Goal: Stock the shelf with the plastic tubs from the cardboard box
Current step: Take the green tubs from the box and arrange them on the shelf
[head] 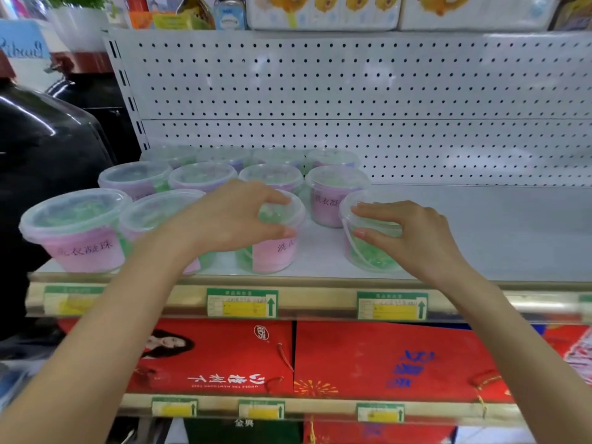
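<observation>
The left hand [234, 216] grips a clear pink-label plastic tub [272, 254] at the white shelf [496, 235] front edge; the right hand [413, 232] grips the next clear tub [368, 256].

Bright, even light is falling; tubs [278, 155] beyond the left hand [230, 216] are looking soft, and frame edges are bowing.

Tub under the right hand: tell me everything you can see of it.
The rightmost front tub is clear plastic with a translucent lid and a thin bail handle hanging down its side. Green beads show through the wall; a sliver of pink label shows at its left edge. It stands upright on the white shelf near the front lip, apart from the neighbouring tub. The right hand grips its lid, fingers over the top, thumb on the near wall.
</observation>
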`<state>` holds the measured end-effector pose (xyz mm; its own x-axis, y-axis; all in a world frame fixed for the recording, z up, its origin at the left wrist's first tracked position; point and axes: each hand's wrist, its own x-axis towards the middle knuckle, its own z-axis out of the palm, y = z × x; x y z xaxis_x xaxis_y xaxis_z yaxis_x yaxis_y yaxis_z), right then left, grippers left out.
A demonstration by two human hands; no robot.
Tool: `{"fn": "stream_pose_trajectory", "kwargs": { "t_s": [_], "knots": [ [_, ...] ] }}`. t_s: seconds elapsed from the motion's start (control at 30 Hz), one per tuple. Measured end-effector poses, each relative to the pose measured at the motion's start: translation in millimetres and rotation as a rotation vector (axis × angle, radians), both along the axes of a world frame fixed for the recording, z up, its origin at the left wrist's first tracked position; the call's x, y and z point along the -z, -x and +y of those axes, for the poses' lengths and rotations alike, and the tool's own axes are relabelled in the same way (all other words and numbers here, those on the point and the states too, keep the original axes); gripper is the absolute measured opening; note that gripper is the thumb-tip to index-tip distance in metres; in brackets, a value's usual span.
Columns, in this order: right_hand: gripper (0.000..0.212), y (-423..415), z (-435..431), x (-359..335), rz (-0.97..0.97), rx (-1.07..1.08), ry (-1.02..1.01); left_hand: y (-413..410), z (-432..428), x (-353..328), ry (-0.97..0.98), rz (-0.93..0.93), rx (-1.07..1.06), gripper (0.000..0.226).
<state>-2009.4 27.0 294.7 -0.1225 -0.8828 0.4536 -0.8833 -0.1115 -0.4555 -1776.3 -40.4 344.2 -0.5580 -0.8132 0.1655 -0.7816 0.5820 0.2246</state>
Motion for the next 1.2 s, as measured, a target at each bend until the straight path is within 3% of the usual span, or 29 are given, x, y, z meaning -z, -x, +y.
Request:
{"fn": "stream_pose_trajectory", "kwargs": {
  "t_s": [0.17,0.33,0.4,0.5,0.6,0.77,1.0,1.1,1.2],
  "knots": [
    [0.035,-1.0,1.4,-1.8,0.011,0.006,-0.004,8.2,1.9,14.2,0.092,-0.034,-0.036,0.049],
    [0.035,-1.2,0.9,-1.8,0.006,0.008,0.001,-22.5,-3.0,-5.8,-0.152,-0.077,0.125,0.047],
    [0.035,-1.9,0.5,-1.9,0.006,0.012,0.001,-32.4,-3.7,-14.9,-0.164,-0.032,0.088,0.045],
    [0.034,-2.8,0.2,-2.3,0.002,0.014,0.008,-24.6,-1.3,-13.6,-0.035,0.104,0.014,0.055],
    [0.034,-3.1,0.9,-2.8,-0.014,0.016,0.012,-4.6,7.6,5.2,-0.008,0.104,0.064,0.058],
    [0.034,-3.0,1.2,-3.6,-0.008,0.007,0.002,-14.0,-0.4,22.0,-0.156,0.158,0.111,0.061],
    [0.04,-2.2,-4.0,-10.9,-0.109,-0.004,-0.034,-16.1,-5.2,21.3,-0.191,0.161,0.133,0.058],
    [0.053,-11.4,-13.4,-6.5,0.079,0.079,-0.025,-17.3,-5.8,23.8,-0.176,0.177,0.134,0.059],
    [0.049,-14.8,-15.0,-5.2,0.193,0.063,-0.108,-18.2,-6.3,25.8,-0.173,0.199,0.116,0.059]
  ]
}}
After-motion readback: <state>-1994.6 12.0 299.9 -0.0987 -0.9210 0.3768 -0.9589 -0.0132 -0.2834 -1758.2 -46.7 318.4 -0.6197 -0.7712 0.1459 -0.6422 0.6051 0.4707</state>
